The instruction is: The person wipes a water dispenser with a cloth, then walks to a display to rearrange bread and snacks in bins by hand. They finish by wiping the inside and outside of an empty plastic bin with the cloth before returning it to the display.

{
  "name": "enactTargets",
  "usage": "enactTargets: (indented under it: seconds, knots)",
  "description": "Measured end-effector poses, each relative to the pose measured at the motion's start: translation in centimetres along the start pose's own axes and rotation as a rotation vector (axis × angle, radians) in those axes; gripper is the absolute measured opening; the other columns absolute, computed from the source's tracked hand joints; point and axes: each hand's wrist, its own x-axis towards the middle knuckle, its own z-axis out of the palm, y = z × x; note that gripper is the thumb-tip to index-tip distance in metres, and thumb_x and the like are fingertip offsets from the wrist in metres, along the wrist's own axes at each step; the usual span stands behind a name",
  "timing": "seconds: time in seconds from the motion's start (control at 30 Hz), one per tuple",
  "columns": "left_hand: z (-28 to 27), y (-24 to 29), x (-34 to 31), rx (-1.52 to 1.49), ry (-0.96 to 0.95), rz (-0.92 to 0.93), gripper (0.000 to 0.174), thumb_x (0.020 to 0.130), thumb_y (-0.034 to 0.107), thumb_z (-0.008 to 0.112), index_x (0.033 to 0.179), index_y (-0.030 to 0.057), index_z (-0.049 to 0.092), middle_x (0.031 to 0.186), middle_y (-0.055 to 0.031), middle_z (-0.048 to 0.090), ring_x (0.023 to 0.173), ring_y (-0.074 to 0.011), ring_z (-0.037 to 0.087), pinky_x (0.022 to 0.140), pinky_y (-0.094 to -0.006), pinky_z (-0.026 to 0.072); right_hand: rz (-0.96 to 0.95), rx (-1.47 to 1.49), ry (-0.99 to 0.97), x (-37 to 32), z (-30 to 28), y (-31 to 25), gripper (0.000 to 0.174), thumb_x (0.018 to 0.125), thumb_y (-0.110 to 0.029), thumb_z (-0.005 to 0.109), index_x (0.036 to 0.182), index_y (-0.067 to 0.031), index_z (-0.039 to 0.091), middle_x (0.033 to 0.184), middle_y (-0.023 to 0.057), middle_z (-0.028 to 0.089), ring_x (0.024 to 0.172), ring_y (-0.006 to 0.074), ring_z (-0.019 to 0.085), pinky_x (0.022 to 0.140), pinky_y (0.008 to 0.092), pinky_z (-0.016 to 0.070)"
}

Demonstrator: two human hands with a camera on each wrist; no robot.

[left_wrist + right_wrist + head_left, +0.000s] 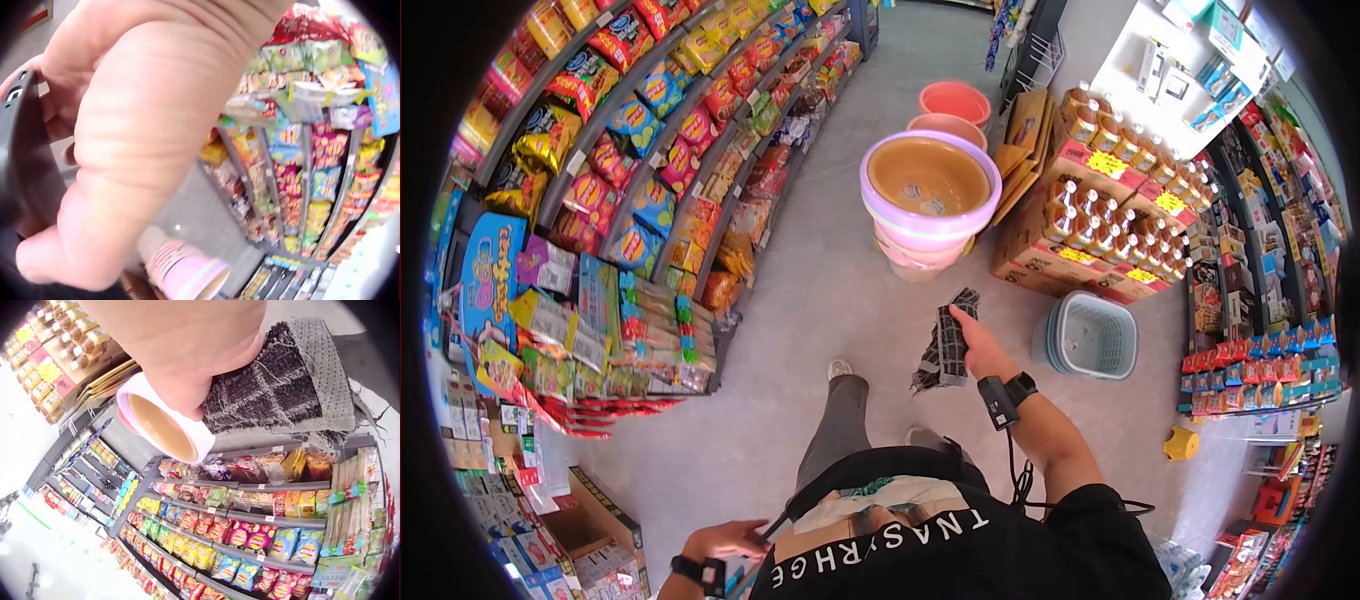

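Note:
My right hand (977, 340) grips a folded dark grey checked cloth (945, 350), held out in front of me over the floor. The right wrist view shows the cloth's (269, 394) fuzzy face, frayed threads and a lighter dotted border; thumb and fingers pinch one end. My left hand (735, 540) is low by my waist, at the side of the black shirt. In the left wrist view its fingers (56, 119) curl behind a dark flat device (25, 150) with a port in its end; part of the grip is hidden.
Stacked plastic basins (930, 190) stand on the aisle floor ahead. Bottle cartons (1090, 240) and pale blue baskets (1090, 335) are at the right. A yellow stool (1181, 443) sits farther right. Snack shelves (650, 150) line the left; an open cardboard box (605, 500) is at lower left.

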Motion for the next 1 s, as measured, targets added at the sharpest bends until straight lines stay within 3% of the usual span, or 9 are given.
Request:
enactTargets:
  seconds: [0.17, 0.2, 0.27, 0.33, 0.37, 0.47, 0.6, 0.8, 1.0]
  knots:
    - [-2.2, 12.6, -7.5, -0.114, -0.037, 0.272, 0.078, 0.061, 0.012, 0.072, 0.126, -0.0054, 0.032, 0.104, -0.0132, 0.054, 0.095, -0.0255, 0.055, 0.087, -0.0421, 0.0428, -0.072, 0.068, -0.101, 6.9, 8.4, -3.2, 0.018, 0.081, -0.024, 0.059, 0.085, -0.007, 0.06, 0.074, 0.0066, 0.062, 0.063, 0.019, 0.06, 0.057, 0.0338, 0.0503]
    - [-3.3, 14.9, -7.2, -0.154, 0.024, 0.396, 0.075, 0.051, 0.009, 0.071, 0.119, -0.0033, 0.041, 0.108, -0.0138, 0.052, 0.099, -0.028, 0.054, 0.089, -0.0464, 0.041, -0.071, 0.071, -0.126, 7.9, 10.3, -4.1, 0.017, 0.081, -0.024, 0.059, 0.085, -0.007, 0.06, 0.074, 0.0065, 0.062, 0.063, 0.0189, 0.06, 0.057, 0.034, 0.0503]
    - [-4.3, 21.1, -6.8, -0.299, 0.055, 0.708, 0.081, 0.043, 0.01, 0.069, 0.119, -0.0013, 0.042, 0.109, -0.0146, 0.051, 0.099, -0.0284, 0.053, 0.089, -0.0478, 0.0396, -0.129, 0.098, -0.118, 9.5, 14.1, -5.8, 0.018, 0.082, -0.025, 0.057, 0.085, -0.0077, 0.06, 0.072, 0.0059, 0.062, 0.063, 0.0188, 0.059, 0.058, 0.0342, 0.0503]
    - [-6.6, 28.0, -6.1, -0.133, -0.008, 0.955, 0.082, 0.042, 0.011, 0.068, 0.118, -0.001, 0.042, 0.11, -0.0144, 0.051, 0.101, -0.0296, 0.052, 0.091, -0.0474, 0.0382, -0.194, 0.128, -0.138, 11.0, 17.6, -7.4, 0.018, 0.082, -0.026, 0.057, 0.085, -0.0079, 0.059, 0.072, 0.0059, 0.061, 0.063, 0.0189, 0.059, 0.058, 0.0339, 0.0503]
    - [-5.9, 31.8, -5.8, -0.197, 0.064, 1.024, 0.083, 0.042, 0.011, 0.068, 0.119, -0.0009, 0.041, 0.112, -0.0145, 0.051, 0.104, -0.0301, 0.051, 0.093, -0.0479, 0.0364, -0.163, 0.152, -0.173, 11.9, 18.7, -8.1, 0.019, 0.083, -0.027, 0.056, 0.085, -0.0084, 0.059, 0.073, 0.0059, 0.062, 0.063, 0.0189, 0.059, 0.058, 0.0336, 0.0504]
    - [-6.5, 41.8, -2.6, -0.171, -0.002, 1.15, 0.099, 0.042, 0.016, 0.07, 0.131, 0.0035, 0.028, 0.121, -0.0156, 0.047, 0.113, -0.0315, 0.045, 0.099, -0.0534, 0.0288, -0.176, 0.153, -0.232, 14.4, 21.1, -10.1, 0.019, 0.083, -0.027, 0.056, 0.086, -0.0088, 0.058, 0.075, 0.0059, 0.062, 0.065, 0.019, 0.06, 0.06, 0.034, 0.0508]
    - [-5.1, 53.3, 2.1, -0.402, -0.406, 1.126, 0.085, 0.06, 0.03, 0.068, 0.131, 0.005, 0.028, 0.115, -0.0173, 0.05, 0.104, -0.031, 0.051, 0.093, -0.0547, 0.0354, -0.202, 0.184, -0.165, 16.8, 24.2, -12.7, 0.019, 0.083, -0.027, 0.056, 0.087, -0.0081, 0.058, 0.075, 0.0062, 0.062, 0.068, 0.0202, 0.061, 0.065, 0.0351, 0.0517]
    - [-7.6, 65.7, 6.4, -0.369, -0.443, 0.988, 0.085, 0.061, 0.026, 0.069, 0.132, 0.0093, 0.026, 0.11, -0.014, 0.053, 0.101, -0.0288, 0.053, 0.093, -0.0499, 0.037, -0.258, 0.192, 0.016, 25.4, 23.5, -19.7, 0.021, 0.082, -0.025, 0.057, 0.094, -0.0075, 0.059, 0.083, 0.0076, 0.063, 0.072, 0.022, 0.061, 0.069, 0.0368, 0.0516]
    - [-8.7, 78.1, 8.9, -0.282, -0.45, 0.905, 0.082, 0.06, 0.023, 0.067, 0.132, 0.0093, 0.029, 0.112, -0.016, 0.052, 0.105, -0.0299, 0.051, 0.094, -0.0508, 0.0369, -0.32, 0.34, 0.042, 30.6, 25.1, -30.1, 0.024, 0.083, -0.031, 0.055, 0.085, -0.0079, 0.062, 0.078, 0.0086, 0.063, 0.069, 0.0243, 0.061, 0.067, 0.0396, 0.0517]
